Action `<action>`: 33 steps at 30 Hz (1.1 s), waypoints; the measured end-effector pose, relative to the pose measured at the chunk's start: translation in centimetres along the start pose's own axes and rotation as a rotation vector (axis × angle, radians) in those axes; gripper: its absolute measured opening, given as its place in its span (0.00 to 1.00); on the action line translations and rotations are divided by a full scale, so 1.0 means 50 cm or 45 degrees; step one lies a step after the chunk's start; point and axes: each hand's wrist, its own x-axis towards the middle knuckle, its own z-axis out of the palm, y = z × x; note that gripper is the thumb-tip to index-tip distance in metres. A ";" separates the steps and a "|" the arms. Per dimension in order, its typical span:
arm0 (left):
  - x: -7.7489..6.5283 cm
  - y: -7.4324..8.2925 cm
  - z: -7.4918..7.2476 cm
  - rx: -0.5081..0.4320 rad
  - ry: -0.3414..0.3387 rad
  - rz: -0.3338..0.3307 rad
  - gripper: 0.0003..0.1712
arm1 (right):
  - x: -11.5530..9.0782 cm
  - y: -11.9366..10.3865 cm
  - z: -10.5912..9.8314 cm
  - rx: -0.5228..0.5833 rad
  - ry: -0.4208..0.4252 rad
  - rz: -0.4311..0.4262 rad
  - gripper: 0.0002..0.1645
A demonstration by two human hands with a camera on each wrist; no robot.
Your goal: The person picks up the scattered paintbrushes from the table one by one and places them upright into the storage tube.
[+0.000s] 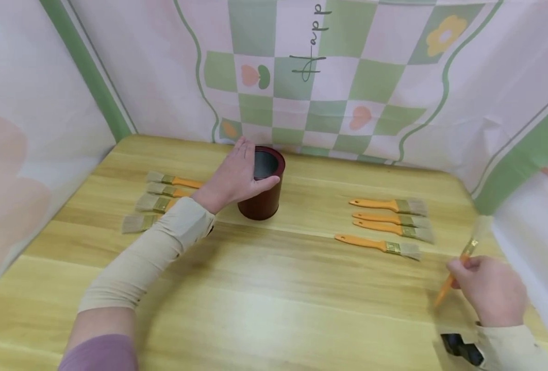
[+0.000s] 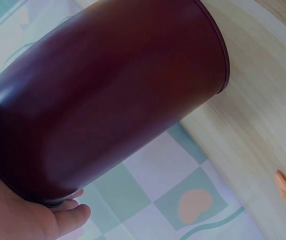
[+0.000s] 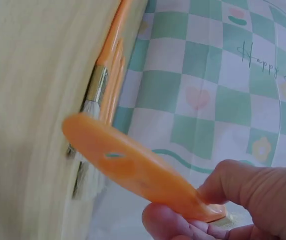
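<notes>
A dark red cylindrical container [image 1: 261,201] stands upright near the back of the wooden table. My left hand [image 1: 236,178] holds it round the top rim, thumb on the near side. In the left wrist view, the container's smooth wall [image 2: 107,100] fills much of the picture, with part of my left hand [image 2: 17,215] at its rim. Over at the right, my right hand [image 1: 494,288] pinches a paintbrush [image 1: 454,275] just above the table, bristles pointing away from me. The right wrist view shows its orange handle [image 3: 132,162] between thumb and fingers.
Several orange-handled paintbrushes [image 1: 378,242] lie in a row on the table's right. Others [image 1: 150,203] lie at the left, partly covered by my left arm. A patterned cloth [image 1: 301,67] hangs along the back and sides of the table [image 1: 264,304].
</notes>
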 end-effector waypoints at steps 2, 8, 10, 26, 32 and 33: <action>0.001 0.000 0.000 -0.001 -0.008 -0.002 0.57 | 0.002 -0.003 -0.001 0.005 0.031 0.002 0.25; -0.002 0.000 -0.002 -0.018 -0.044 -0.025 0.58 | 0.005 -0.009 -0.005 0.010 -0.015 -0.009 0.25; -0.004 0.000 -0.003 -0.014 -0.059 -0.030 0.59 | 0.004 -0.012 -0.007 0.013 -0.018 -0.021 0.25; -0.034 0.020 -0.007 -0.030 -0.035 0.048 0.58 | 0.003 -0.043 -0.009 0.083 0.137 -0.103 0.26; -0.041 0.029 -0.010 -0.034 -0.093 0.048 0.59 | 0.007 -0.051 -0.011 0.109 0.148 -0.054 0.26; -0.045 0.032 -0.010 -0.033 -0.096 0.061 0.59 | 0.006 -0.054 -0.010 0.116 0.149 -0.054 0.26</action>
